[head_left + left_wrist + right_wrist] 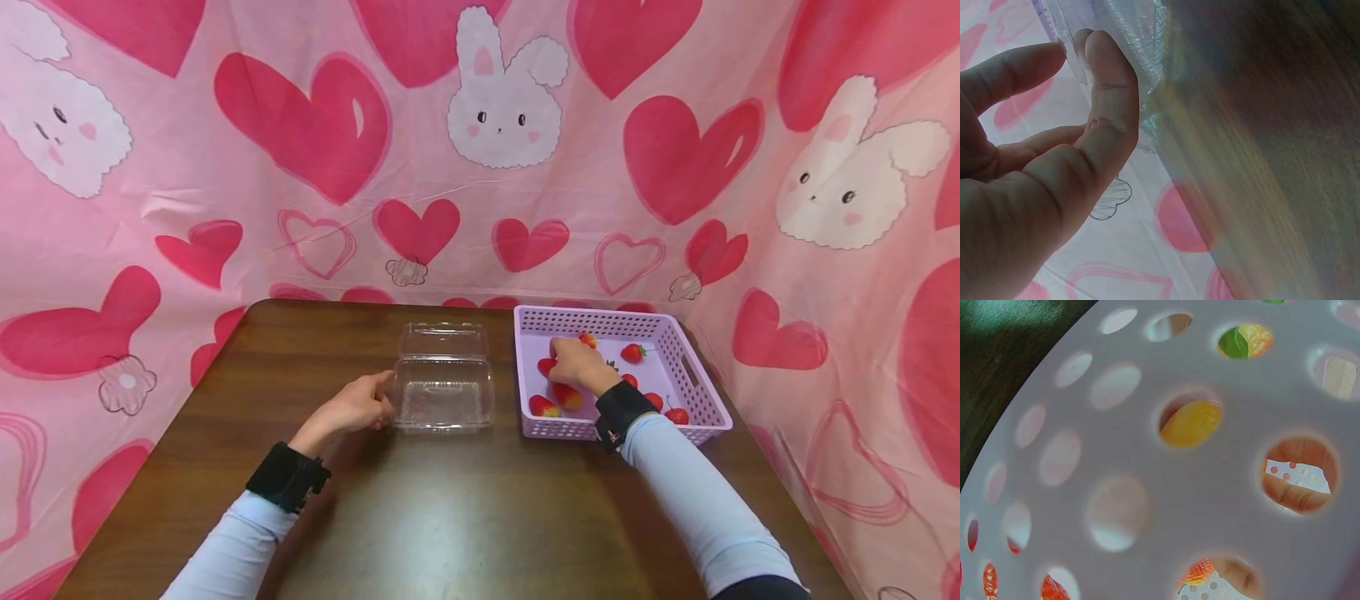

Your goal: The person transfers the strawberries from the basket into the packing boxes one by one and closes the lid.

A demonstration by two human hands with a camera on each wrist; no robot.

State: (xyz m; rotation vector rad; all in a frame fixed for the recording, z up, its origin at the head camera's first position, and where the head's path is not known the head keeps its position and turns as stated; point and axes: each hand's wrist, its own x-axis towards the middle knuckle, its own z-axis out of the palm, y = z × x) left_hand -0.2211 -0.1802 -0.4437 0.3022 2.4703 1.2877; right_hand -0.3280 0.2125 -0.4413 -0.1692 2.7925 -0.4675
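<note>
A clear plastic clamshell box (442, 396) stands on the table with its lid (444, 340) folded back. My left hand (358, 402) touches the box's left side, index finger stretched to its edge. In the left wrist view the thumb (1112, 87) lies against the clear wall, apart from the index finger (1019, 72). My right hand (576, 364) reaches down into a lilac basket, fingertips right at a red strawberry (546, 367); I cannot tell whether they grip it. Another strawberry (566, 397) lies just below that hand. The right wrist view sees fingers (1300, 450) through the basket's holes.
The perforated lilac basket (686, 379) sits right of the box, its walls raised around several loose strawberries. More strawberries (633, 353) lie at its right. The brown wooden table (450, 517) meets a pink heart-and-rabbit cloth (510, 192) behind and at both sides.
</note>
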